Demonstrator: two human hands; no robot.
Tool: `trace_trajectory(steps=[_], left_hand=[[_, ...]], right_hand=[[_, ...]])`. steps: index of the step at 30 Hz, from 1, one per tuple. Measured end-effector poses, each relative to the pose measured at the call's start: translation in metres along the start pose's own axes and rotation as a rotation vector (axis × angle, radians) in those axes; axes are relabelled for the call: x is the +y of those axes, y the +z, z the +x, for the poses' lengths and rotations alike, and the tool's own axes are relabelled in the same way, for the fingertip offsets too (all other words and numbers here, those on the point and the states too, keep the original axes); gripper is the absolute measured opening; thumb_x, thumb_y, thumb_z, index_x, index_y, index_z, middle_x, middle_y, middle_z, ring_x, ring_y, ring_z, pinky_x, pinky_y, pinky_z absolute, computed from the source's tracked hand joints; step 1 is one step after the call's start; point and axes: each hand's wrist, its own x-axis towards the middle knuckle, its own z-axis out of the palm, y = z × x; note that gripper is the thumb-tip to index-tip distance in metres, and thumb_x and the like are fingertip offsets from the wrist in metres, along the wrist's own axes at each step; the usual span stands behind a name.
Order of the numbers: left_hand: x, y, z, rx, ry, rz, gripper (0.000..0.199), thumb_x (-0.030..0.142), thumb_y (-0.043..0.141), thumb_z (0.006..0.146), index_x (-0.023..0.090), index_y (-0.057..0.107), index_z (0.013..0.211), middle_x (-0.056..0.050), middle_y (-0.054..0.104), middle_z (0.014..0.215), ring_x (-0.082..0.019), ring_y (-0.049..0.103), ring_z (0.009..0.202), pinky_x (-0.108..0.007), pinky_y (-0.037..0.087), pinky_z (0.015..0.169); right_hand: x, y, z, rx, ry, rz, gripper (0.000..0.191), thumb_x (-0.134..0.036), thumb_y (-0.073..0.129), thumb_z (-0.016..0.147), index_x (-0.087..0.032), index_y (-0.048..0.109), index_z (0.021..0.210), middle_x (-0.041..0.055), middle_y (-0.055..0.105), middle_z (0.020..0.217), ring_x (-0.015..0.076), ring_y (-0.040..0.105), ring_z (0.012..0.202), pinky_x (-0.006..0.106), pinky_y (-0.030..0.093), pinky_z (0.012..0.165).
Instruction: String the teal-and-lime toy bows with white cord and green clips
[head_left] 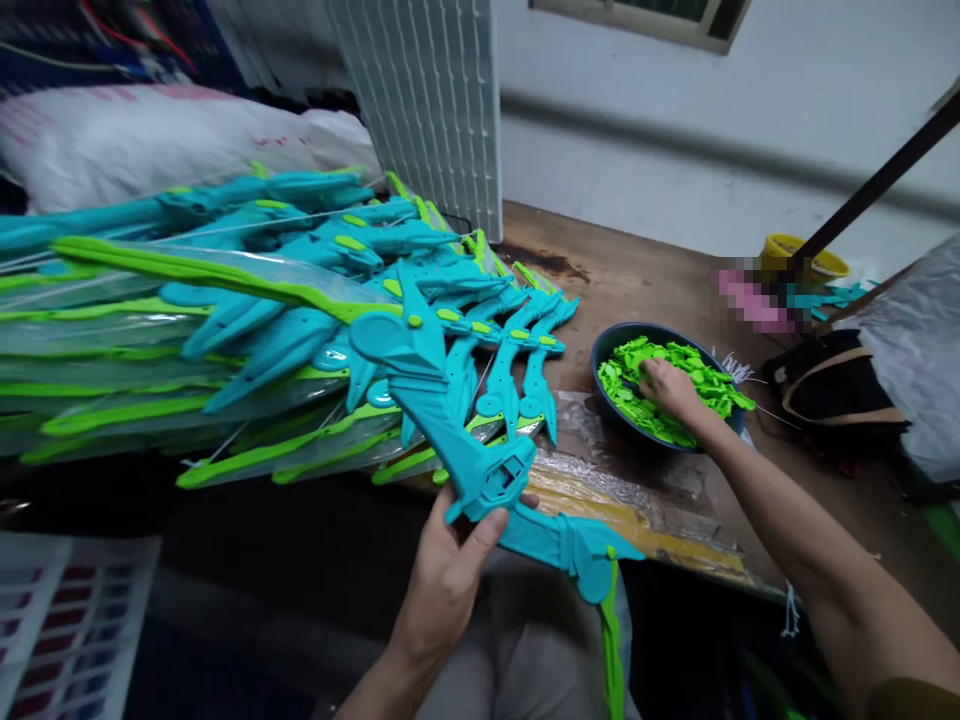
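Note:
My left hand [450, 560] grips a teal plastic toy bow [442, 400] by its middle, holding it tilted above my lap. My right hand [667, 385] reaches into a dark blue bowl [611, 345] on the wooden table, fingers down among many small lime-green plastic pieces [705, 375]. Whether it has picked one up is hidden by the fingers. To the left lies a big pile of teal and lime-green toy bows [247, 300], some in clear wrapping.
A white wire rack [427, 90] stands behind the pile. White sacks [135, 135] lie at the back left. A black bag [832, 390], a yellow tub [802, 255] and a plastic sheet [915, 340] sit at the right. A white crate [67, 620] is low left.

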Motion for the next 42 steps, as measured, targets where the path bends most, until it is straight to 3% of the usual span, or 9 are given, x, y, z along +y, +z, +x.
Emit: trace_trajectory(steps=[4,7,9,12,19,23,26,30,42], left_hand=[[-0.001,-0.002,-0.005,-0.023,0.016,0.015,0.063,0.044,0.086,0.078,0.017,0.066,0.131,-0.015,0.078,0.121,-0.034,0.074,0.112,-0.046,0.057,0.103],[-0.001,-0.001,-0.009,-0.08,-0.031,-0.045,0.055,0.041,0.084,0.082,0.016,0.068,0.129,-0.016,0.079,0.118,-0.034,0.076,0.108,-0.045,0.06,0.098],[-0.002,0.0,-0.012,-0.103,-0.045,-0.085,0.052,0.037,0.083,0.083,0.016,0.069,0.128,-0.015,0.079,0.119,-0.032,0.076,0.108,-0.043,0.06,0.098],[-0.005,0.001,-0.015,-0.098,-0.057,-0.108,0.051,0.036,0.085,0.083,0.015,0.069,0.127,-0.014,0.079,0.118,-0.03,0.076,0.106,-0.042,0.06,0.098],[-0.012,-0.007,-0.019,-0.087,-0.053,-0.065,0.047,0.038,0.082,0.086,0.016,0.069,0.125,-0.012,0.078,0.122,-0.028,0.073,0.114,-0.04,0.054,0.107],[-0.015,-0.007,-0.019,-0.104,-0.061,-0.052,0.047,0.04,0.081,0.087,0.016,0.07,0.126,-0.012,0.079,0.118,-0.028,0.073,0.11,-0.04,0.053,0.106],[-0.014,-0.003,-0.019,-0.13,-0.07,-0.059,0.047,0.041,0.081,0.086,0.016,0.071,0.125,-0.013,0.079,0.117,-0.028,0.072,0.11,-0.04,0.054,0.105],[-0.013,-0.002,-0.021,-0.164,-0.064,-0.035,0.046,0.039,0.079,0.089,0.018,0.07,0.128,-0.011,0.078,0.118,-0.026,0.071,0.106,-0.036,0.055,0.098],[-0.004,0.001,-0.029,-0.213,-0.029,0.035,0.046,0.042,0.077,0.089,0.02,0.07,0.129,-0.009,0.075,0.121,-0.023,0.067,0.102,-0.034,0.054,0.094]], right_hand=[[0.004,-0.009,-0.004,0.131,0.001,0.096,0.023,-0.027,0.063,0.102,-0.013,0.065,0.12,0.0088,0.067,0.114,0.0212,0.066,0.098,0.04,0.055,0.091],[-0.007,-0.017,-0.016,0.201,-0.08,0.191,0.024,-0.021,0.059,0.099,-0.012,0.071,0.118,0.0121,0.069,0.107,0.0208,0.067,0.087,0.035,0.054,0.084],[-0.018,-0.02,-0.026,0.241,-0.146,0.249,0.029,-0.022,0.058,0.099,-0.014,0.072,0.123,0.0136,0.07,0.112,0.0222,0.068,0.091,0.035,0.054,0.086],[-0.03,-0.02,-0.035,0.25,-0.174,0.293,0.027,-0.025,0.06,0.1,-0.015,0.073,0.121,0.0134,0.071,0.113,0.0235,0.068,0.101,0.035,0.052,0.093],[-0.026,-0.023,-0.047,0.256,-0.131,0.373,0.022,-0.033,0.067,0.1,-0.012,0.071,0.101,0.0069,0.071,0.092,0.02,0.069,0.083,0.038,0.057,0.082],[-0.066,-0.047,-0.094,0.341,-0.373,0.51,0.02,-0.031,0.059,0.103,-0.016,0.072,0.102,0.0112,0.072,0.104,0.0215,0.07,0.095,0.034,0.058,0.085],[-0.106,-0.068,-0.136,0.368,-0.694,0.612,0.017,-0.028,0.056,0.106,-0.02,0.071,0.108,0.0089,0.071,0.11,0.0172,0.069,0.099,0.028,0.058,0.083],[-0.137,-0.084,-0.164,0.47,-1.059,0.642,0.015,-0.015,0.053,0.106,-0.014,0.066,0.113,0.0123,0.072,0.107,0.0212,0.066,0.101,0.036,0.058,0.086],[-0.146,-0.101,-0.171,0.455,-1.17,0.4,0.025,-0.015,0.044,0.108,-0.009,0.068,0.112,0.0157,0.073,0.11,0.0262,0.063,0.104,0.044,0.057,0.086]])
